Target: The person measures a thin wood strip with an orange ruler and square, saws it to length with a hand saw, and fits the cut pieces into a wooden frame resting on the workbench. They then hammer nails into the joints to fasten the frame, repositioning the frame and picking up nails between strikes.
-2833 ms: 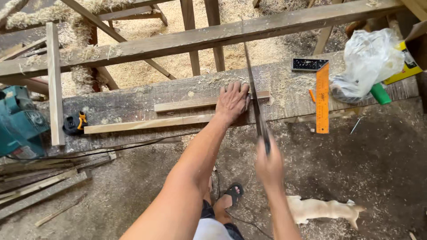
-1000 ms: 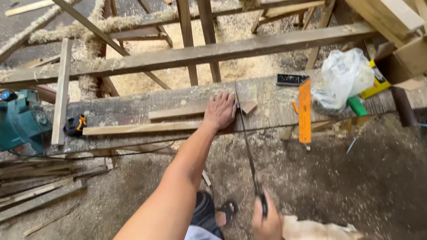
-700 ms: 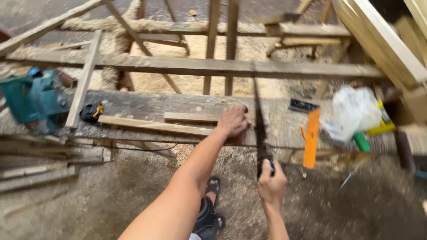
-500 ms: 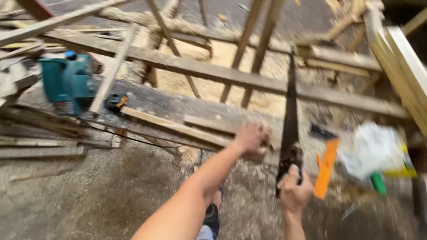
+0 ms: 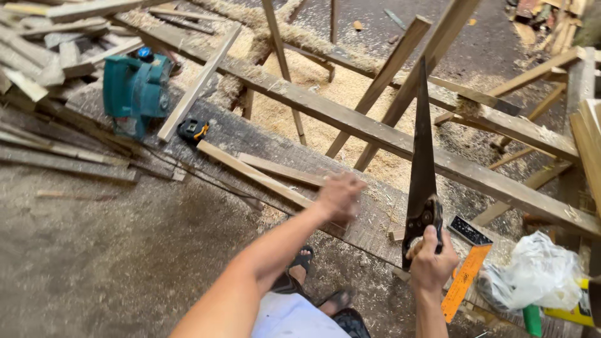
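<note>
Right hand (image 5: 431, 263) at 5 o'clock, grip clenched on the black handle of a dark-bladed handsaw (image 5: 421, 169), blade upright, tip toward 12, clear of the wood. Orange-and-black try square (image 5: 464, 275) just beside it at 4 o'clock on the weathered plank table (image 5: 250, 139). White plastic bag (image 5: 535, 275) further right. Left hand (image 5: 340, 195) centre frame, motion-blurred, grip looks released, over the end of a pale long wooden strip (image 5: 253, 174) lying on the table; contact unclear. Black-and-yellow tape measure (image 5: 193, 129) at the strip's far end, 10 o'clock. Teal electric power tool (image 5: 134, 92) beyond it. Sawdust pile (image 5: 325, 94) at 12 o'clock behind the rough timber beam (image 5: 375, 131).
</note>
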Motion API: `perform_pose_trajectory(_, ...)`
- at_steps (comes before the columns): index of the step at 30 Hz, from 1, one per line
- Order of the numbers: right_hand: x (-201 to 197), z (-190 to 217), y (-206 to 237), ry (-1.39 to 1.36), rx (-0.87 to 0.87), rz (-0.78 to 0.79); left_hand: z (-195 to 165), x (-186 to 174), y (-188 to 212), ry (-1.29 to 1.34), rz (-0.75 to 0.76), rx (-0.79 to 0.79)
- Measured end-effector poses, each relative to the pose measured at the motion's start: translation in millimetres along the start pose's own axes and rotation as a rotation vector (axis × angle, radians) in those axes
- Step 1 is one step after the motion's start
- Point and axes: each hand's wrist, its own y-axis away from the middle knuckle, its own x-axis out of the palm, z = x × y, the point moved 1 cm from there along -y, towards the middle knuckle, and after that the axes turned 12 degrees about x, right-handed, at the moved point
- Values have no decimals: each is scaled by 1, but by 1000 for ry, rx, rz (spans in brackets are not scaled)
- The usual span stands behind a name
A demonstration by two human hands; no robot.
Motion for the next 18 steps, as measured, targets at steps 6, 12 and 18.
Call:
perform_pose_trajectory(6, 6, 28, -23, -100, -70, 176, -96, 70, -38, 53, -72, 158)
perform_pose_trajectory(12, -45, 39, -45, -9, -154, 211, -84, 92, -71, 119, -255, -74)
perform_pose_trajectory(18, -99, 24, -75, 46, -132, 177, -75, 49, -91, 464, -416, -409)
